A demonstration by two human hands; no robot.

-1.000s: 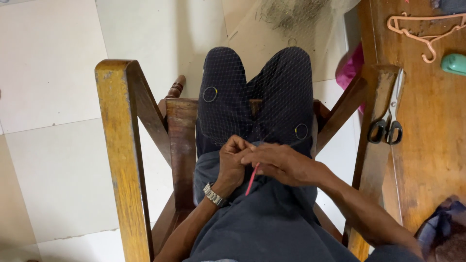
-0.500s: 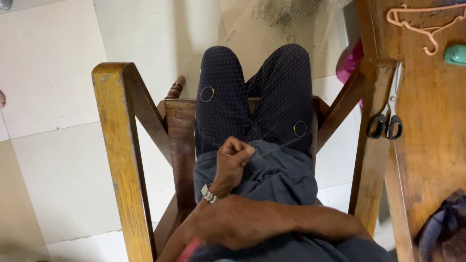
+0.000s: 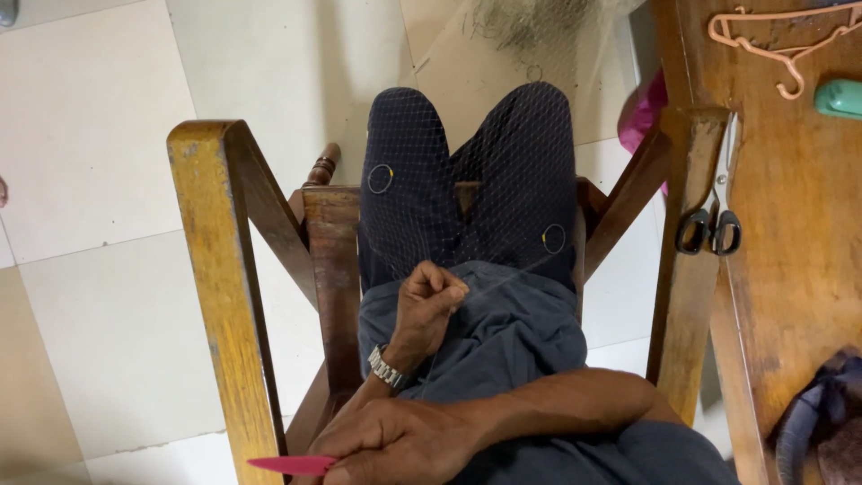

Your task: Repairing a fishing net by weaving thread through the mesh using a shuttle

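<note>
Over my lap, fine netting (image 3: 476, 180) drapes the wooden chair frame (image 3: 224, 296); I see left hand (image 3: 429, 305) pinching thread, right hand (image 3: 395, 440) closed on a red plastic needle (image 3: 292, 464).

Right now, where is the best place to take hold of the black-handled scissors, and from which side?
Grip the scissors by the two black finger loops, coming from the chair side. They seem to hang at the wooden table's edge, loops lowest, blades running upward, so the loops look easiest to reach.

Silver wristwatch (image 3: 387, 367), bare forearms, dark dotted trousers (image 3: 467, 180), blue-grey shirt (image 3: 512, 332)
</note>
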